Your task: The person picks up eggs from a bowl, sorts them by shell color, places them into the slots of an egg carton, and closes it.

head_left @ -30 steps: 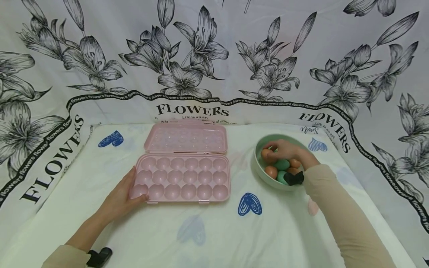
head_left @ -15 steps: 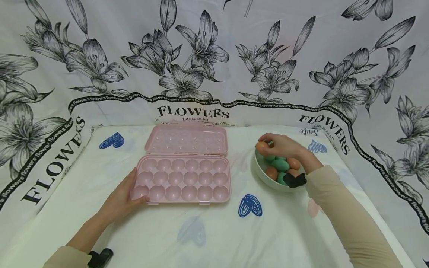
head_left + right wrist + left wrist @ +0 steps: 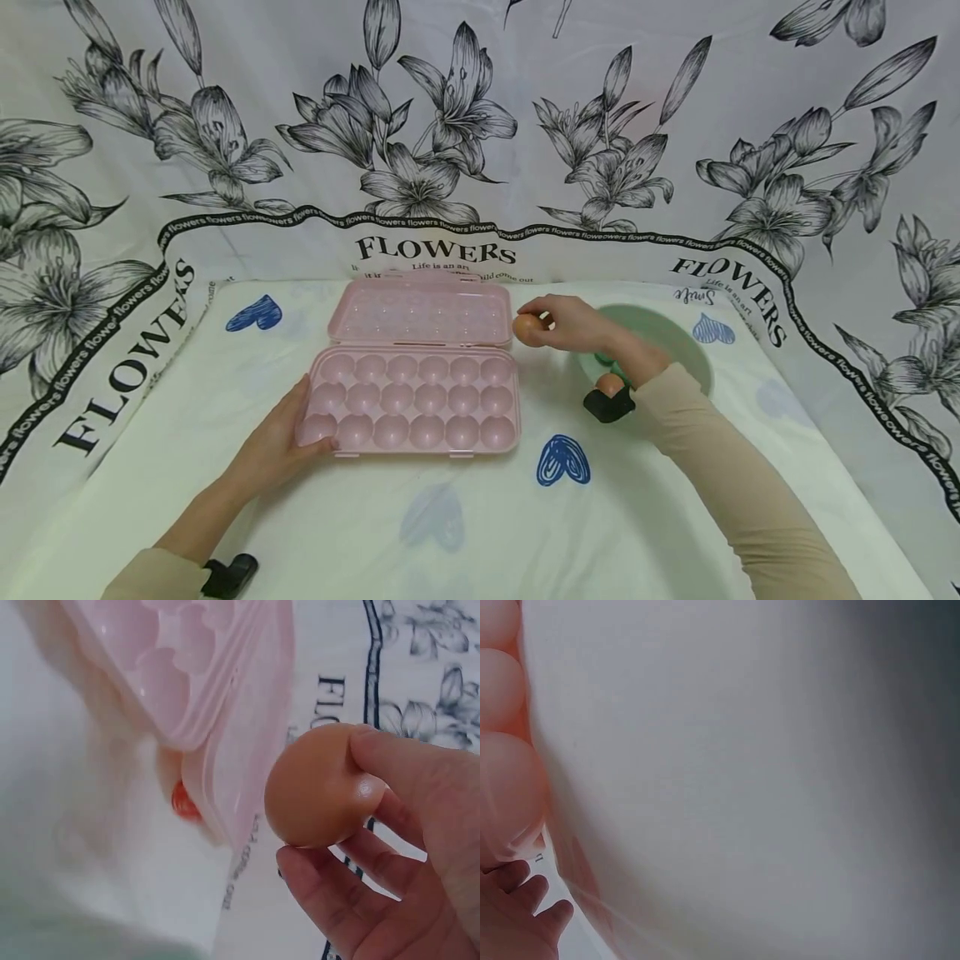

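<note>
A brown egg (image 3: 528, 330) is pinched between the thumb and fingertips of my right hand (image 3: 581, 322), held up just right of the pink egg carton's lid (image 3: 420, 312). In the right wrist view the egg (image 3: 311, 791) shows large, thumb on one side and fingers on the other. The egg carton (image 3: 408, 452) lies open, its rows of round cups facing up. My left hand (image 3: 266, 437) grips its left side, thumb over the front corner and fingers along the edge. In the left wrist view, carton cups (image 3: 510, 791) and fingertips (image 3: 559, 915) show at the left edge.
Right of the carton stands a pale green bowl (image 3: 686, 333), partly covered by my right forearm. A brown egg (image 3: 610, 384) and green eggs show inside it. White cloth with heart prints (image 3: 562, 460) covers the table, and a flower-print curtain (image 3: 420, 108) hangs behind.
My right hand has lifted the brown egg out of the bowl and carried it left to beside the carton's lid. My left hand keeps its hold on the carton.
</note>
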Demonstrator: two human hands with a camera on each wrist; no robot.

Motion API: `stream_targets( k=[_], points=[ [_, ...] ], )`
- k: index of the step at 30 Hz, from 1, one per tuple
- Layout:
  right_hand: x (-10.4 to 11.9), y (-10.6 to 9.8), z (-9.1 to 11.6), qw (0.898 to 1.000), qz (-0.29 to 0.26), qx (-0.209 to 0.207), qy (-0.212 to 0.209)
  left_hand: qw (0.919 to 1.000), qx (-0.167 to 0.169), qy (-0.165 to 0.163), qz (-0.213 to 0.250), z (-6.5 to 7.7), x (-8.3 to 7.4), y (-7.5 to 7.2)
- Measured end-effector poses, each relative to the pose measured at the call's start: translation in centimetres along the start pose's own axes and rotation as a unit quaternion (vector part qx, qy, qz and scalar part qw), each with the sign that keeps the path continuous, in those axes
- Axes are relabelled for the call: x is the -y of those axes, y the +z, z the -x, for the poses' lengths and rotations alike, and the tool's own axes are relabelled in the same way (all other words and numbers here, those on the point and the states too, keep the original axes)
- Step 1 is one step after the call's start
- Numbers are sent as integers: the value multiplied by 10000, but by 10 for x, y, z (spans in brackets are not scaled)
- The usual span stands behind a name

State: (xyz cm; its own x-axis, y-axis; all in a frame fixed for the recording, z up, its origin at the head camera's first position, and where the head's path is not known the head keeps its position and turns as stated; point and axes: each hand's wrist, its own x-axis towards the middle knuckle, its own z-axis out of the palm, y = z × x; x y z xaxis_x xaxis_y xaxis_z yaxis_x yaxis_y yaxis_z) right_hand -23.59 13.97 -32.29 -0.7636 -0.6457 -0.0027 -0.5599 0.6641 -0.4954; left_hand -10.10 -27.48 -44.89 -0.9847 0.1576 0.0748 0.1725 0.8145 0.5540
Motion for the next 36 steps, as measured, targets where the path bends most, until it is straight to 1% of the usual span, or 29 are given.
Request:
stream_targets(
  k=[4,8,14,18,21,27,29,33,36],
  points=[
    [9,14,-15,9997,-116,-73,-212,10000,39,-43,-24,0,-1,-2],
    [20,28,-28,9992,-214,-110,-307,9999,100,-113,-29,0,-2,-2],
    [34,47,-46,9985,-370,-201,-352,9999,93,-99,-39,-1,-3,-3],
    [38,59,-58,9967,-661,-322,-354,9999,93,-109,-71,0,-3,-3],
    [40,69,-66,9954,-841,-430,-187,9999,88,-115,-86,-1,-2,-3],
    [50,85,-78,9911,-1186,-522,312,9998,103,-135,-63,0,-1,-2],
    [54,90,-82,9883,-1377,-515,397,9998,113,-132,-66,0,-1,-2],
    [61,101,-90,9832,-1700,-496,435,9999,118,-107,-62,0,-3,-3],
    [69,110,-95,9808,-1828,-461,498,9999,115,-99,-48,0,-4,-4]
  ],
)
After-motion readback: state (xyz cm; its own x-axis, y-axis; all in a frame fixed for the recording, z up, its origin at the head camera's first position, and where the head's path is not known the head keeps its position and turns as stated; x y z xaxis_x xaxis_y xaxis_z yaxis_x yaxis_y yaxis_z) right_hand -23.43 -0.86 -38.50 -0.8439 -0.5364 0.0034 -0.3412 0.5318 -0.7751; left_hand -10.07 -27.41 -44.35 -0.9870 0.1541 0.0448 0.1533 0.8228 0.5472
